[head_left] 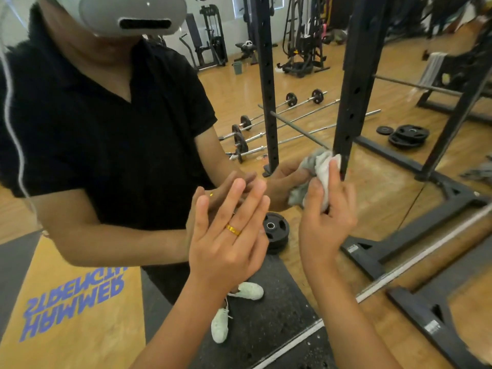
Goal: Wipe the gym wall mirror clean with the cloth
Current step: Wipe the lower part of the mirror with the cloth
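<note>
The left hand (229, 235) is raised, fingers straight and spread, with the fingertips on the mirror (386, 169). Just right of it, the right hand (324, 222) grips the bunched cloth (323, 169) in curled fingers and presses it against the glass.

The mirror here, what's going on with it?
A person stands close to the wall mirror, cleaning it by hand. The right hand grips a bunched pale cloth and presses it to the glass. The left hand, wearing a gold ring, is open with straight fingers and seems to rest on the glass beside it. The mirror reflects the person and gym gear such as barbells.
</note>
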`<state>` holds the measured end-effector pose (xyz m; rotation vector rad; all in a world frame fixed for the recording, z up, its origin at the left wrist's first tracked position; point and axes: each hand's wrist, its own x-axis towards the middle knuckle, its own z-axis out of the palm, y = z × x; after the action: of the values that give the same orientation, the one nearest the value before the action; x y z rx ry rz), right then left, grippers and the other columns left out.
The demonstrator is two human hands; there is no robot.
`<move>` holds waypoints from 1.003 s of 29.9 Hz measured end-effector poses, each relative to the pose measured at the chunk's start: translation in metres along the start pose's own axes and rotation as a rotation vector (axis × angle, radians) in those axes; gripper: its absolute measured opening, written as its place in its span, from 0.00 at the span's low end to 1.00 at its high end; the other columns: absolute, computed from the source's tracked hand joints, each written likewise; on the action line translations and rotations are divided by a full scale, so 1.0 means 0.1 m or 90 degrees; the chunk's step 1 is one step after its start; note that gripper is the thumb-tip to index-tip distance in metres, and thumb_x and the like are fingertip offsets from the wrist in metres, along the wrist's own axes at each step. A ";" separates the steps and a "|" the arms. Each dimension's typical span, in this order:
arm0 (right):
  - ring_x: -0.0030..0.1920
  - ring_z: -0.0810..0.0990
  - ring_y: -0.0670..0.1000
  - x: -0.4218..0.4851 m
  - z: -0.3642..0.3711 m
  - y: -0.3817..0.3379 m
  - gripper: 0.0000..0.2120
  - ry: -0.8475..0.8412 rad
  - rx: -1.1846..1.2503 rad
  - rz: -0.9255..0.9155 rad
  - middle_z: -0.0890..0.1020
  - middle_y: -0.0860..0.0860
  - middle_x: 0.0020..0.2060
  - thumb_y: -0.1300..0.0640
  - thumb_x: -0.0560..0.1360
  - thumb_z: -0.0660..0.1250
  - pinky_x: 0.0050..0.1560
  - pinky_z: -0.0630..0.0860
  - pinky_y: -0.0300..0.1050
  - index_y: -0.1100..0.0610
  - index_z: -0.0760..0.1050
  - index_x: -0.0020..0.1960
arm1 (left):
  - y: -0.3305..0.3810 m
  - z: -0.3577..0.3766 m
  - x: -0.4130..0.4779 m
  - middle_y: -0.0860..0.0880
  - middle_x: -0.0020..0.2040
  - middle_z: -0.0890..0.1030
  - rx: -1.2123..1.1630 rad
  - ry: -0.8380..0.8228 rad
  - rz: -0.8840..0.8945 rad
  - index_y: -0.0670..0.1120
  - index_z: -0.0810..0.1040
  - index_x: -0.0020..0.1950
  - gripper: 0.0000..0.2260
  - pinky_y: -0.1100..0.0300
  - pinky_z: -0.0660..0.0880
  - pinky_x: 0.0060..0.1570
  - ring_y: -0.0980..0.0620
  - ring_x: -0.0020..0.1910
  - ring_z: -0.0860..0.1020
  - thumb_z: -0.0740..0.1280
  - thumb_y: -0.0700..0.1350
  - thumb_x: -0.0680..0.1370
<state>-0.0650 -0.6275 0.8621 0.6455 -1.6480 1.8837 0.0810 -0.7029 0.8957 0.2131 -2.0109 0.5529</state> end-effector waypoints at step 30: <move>0.39 0.73 0.47 0.67 -0.31 0.81 0.14 -0.102 0.012 -0.289 0.76 0.53 0.45 0.61 0.85 0.64 0.39 0.72 0.35 0.64 0.76 0.69 | 0.06 0.04 0.00 0.42 0.66 0.79 0.097 -0.059 -0.032 0.41 0.78 0.67 0.14 0.40 0.48 0.78 0.49 0.79 0.65 0.61 0.40 0.83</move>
<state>-0.1692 -0.5990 0.8444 1.0991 -1.4249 1.5512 0.0761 -0.6995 0.8922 0.3863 -2.0479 0.6753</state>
